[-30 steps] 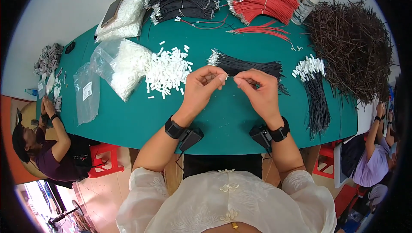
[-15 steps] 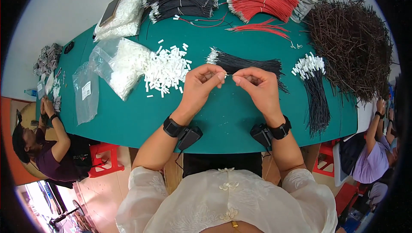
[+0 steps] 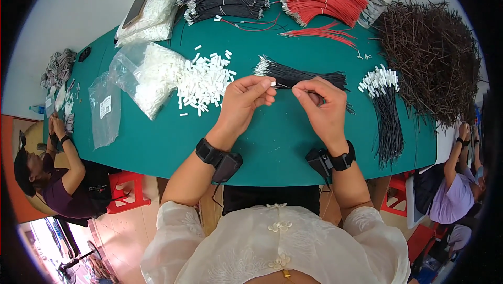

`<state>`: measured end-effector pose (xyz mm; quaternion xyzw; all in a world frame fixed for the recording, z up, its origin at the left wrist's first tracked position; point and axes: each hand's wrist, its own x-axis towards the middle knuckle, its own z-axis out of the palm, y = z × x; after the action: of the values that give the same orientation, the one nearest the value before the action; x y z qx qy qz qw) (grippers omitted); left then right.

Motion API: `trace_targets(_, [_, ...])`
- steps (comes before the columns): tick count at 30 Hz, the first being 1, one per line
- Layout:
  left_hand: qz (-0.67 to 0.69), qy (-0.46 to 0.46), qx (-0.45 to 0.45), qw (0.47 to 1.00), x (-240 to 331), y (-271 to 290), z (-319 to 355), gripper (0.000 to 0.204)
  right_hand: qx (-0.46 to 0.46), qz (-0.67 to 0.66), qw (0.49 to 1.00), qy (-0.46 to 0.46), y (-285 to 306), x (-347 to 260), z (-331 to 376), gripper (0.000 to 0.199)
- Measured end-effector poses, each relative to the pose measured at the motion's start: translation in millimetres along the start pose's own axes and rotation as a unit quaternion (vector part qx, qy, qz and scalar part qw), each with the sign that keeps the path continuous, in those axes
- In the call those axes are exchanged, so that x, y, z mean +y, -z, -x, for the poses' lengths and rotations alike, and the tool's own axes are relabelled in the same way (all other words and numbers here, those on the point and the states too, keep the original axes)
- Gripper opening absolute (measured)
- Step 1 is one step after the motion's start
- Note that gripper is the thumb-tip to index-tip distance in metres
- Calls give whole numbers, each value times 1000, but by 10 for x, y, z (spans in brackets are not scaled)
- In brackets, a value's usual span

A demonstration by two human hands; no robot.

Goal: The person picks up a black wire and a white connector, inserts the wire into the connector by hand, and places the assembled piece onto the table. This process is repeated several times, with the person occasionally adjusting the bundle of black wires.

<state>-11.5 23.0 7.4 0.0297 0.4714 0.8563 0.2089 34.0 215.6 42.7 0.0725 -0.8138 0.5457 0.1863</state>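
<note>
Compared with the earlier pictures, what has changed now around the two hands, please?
The hands have moved apart: the left hand slightly forward, the right hand to the right. A white sleeve now shows more clearly in the left hand's pinch, with a thin dark wire between the hands. The black wire bundle and white sleeve heap stayed.

Held sleeve [image 3: 273,83] white; wire bundle [image 3: 293,76] black; tabletop [image 3: 272,150] green; tangled heap [image 3: 427,56] dark brown; stool [image 3: 139,190] red.

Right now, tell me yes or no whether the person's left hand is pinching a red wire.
No, the left hand pinches a small white sleeve at its fingertips.
</note>
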Motion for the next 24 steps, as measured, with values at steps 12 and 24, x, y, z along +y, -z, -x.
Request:
trace_targets(12, [-17,-17,-12,1000,-35,45,-26,19,-11,6,1000,9,-13,4,-10,6])
trace_targets(24, [-28,-2,-22,999,-1,24,-4,17,-12,22,999,25,-16,-6,-5,6])
